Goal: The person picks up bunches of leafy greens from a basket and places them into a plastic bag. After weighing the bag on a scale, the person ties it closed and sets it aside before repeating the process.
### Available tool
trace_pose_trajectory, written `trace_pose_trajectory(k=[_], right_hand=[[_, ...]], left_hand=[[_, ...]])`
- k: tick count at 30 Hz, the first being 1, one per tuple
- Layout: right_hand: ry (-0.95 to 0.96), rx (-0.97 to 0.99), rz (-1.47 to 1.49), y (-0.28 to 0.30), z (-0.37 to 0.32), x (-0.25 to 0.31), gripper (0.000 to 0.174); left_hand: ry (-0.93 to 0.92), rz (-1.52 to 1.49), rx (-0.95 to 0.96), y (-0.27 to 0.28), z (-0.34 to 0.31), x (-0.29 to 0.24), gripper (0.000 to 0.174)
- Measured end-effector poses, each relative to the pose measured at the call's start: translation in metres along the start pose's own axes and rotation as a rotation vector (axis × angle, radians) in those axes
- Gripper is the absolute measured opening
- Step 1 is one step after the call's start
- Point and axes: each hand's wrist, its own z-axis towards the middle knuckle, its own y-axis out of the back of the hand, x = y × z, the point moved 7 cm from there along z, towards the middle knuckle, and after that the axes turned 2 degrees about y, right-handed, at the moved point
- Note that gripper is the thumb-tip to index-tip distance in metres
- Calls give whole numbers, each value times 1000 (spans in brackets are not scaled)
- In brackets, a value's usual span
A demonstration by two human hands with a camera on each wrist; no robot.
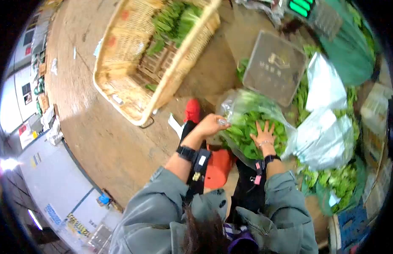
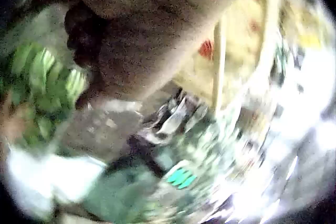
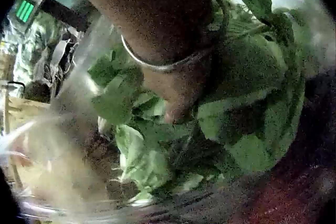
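Note:
Leafy greens (image 1: pixel 243 134) fill a clear plastic bag (image 1: pixel 230 104) in front of the person's knees. At the bag's left edge my left hand (image 1: pixel 210 125) pinches a bunched bit of the plastic, its fingers curled. My right hand (image 1: pixel 264 134) is inside the bag mouth with spread, straight fingers, pressing on the leaves. In the right wrist view, the greens (image 3: pixel 236 103) surround that hand, and its fingertips are hidden among them. A blurred left hand (image 2: pixel 126 50) covers the top of the left wrist view.
A yellow plastic crate (image 1: pixel 120 80) with some greens stands ahead to the left. Beyond the bag is a scale with a flat grey platform (image 1: pixel 274 67) and lit display (image 1: pixel 301 7). White plastic bags (image 1: pixel 325 137) lie on greens at right. A red stool (image 1: pixel 217 169) is between the legs.

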Motion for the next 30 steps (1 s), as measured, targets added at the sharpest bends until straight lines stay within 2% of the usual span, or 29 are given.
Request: trace_pose_trajectory(k=[1,2,3,4,5,6,7,9,10,11,12,13,14,15,16,17,18,19,20,21,22,23,25,26,27,28,29,30], right_hand=[[-29,7,-16,5,3,-3,70],[-29,-7,-35,16,11,-6,70],[-13,95,-32,15,16,-6,71],[0,207,-25,13,18,1,72],[-6,218,-37,22,18,9,72],[-48,281,-65,34,18,15,72],[-99,356,-94,42,11,18,72],[-97,397,-166,64,-1,20,70],[-72,415,-198,77,-6,25,69],[-52,419,-217,96,-6,33,68],[37,419,-227,141,-21,68,51],[191,348,-56,181,-30,102,43],[343,273,110,225,-36,136,38],[510,200,285,277,-39,182,34],[540,113,409,322,-30,215,30],[615,-72,550,374,-20,255,28],[626,-98,609,405,8,283,27],[610,-269,513,430,46,306,26],[721,-468,321,448,95,332,28],[475,-352,177,452,157,346,32],[375,-302,162,446,222,348,40],[204,-195,-23,437,268,352,46],[55,-106,-316,399,345,339,52],[44,-74,-323,382,350,338,52],[-6,-240,-99,386,347,336,54],[-53,-407,125,388,346,334,57],[-56,-393,116,381,351,335,57],[-93,-439,169,378,353,333,62]], left_hand=[[38,-291,-9,-1,-14,-3,26],[44,-256,92,-7,-17,4,26],[65,-223,194,-14,-19,16,27],[-10,-104,213,-15,-20,17,27],[-86,16,235,-15,-20,15,28],[24,-128,288,-9,-19,10,28],[84,-156,246,7,-19,6,31],[-223,-16,145,55,-21,-38,36],[-282,111,63,91,-29,-64,37],[-156,-103,186,123,-26,-69,37],[-200,-181,168,166,-26,-90,33],[-151,-523,214,208,-24,-106,33],[-161,-512,187,259,-9,-112,31],[-197,-644,96,304,13,-110,29],[-109,-766,37,336,40,-102,29],[-22,-883,-26,361,70,-94,30],[53,-882,-35,375,108,-74,31],[125,-877,-45,384,150,-50,33],[201,-745,-87,390,185,-32,35],[284,-617,-128,390,207,-13,36],[291,-633,-224,384,218,-17,36],[270,-703,-169,372,238,-18,36],[183,-964,-149,345,273,-23,35],[122,-1141,-130,334,287,-28,35],[50,-1324,-123,326,299,-37,35],[89,-1286,-152,321,301,-48,39],[121,-1238,-175,317,304,-56,43],[74,-1193,-166,319,316,-58,51]])
